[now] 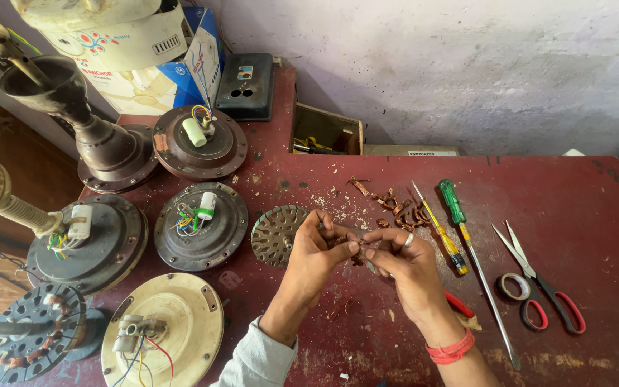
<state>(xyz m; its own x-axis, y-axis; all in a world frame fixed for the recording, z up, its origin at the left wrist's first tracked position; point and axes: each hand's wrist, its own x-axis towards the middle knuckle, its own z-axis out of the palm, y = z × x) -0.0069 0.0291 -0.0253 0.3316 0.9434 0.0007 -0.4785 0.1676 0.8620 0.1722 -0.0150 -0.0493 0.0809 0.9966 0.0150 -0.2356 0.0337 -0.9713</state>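
1. A small copper-coloured piece (358, 247) is pinched between the fingertips of the left hand (314, 251) and the right hand (402, 264), held just above the table (582, 193); both grips are closed narrowly on it (its exact form is too small to be told).
2. The piece is best kept low over the table, so that anything dropped lands among the copper scraps (399, 210) near by.
3. A slotted stator core (275, 234) lies just left of the left hand.
4. To the right are laid a yellow-handled screwdriver (442, 233), a green-handled screwdriver (471, 258), red-handled scissors (542, 283) and a tape roll (515, 286).
5. Ceiling-fan motor housings (200, 226) are crowded along the left.
6. The table is dark red and scuffed; a pale, stained wall (467, 64) is seen behind.
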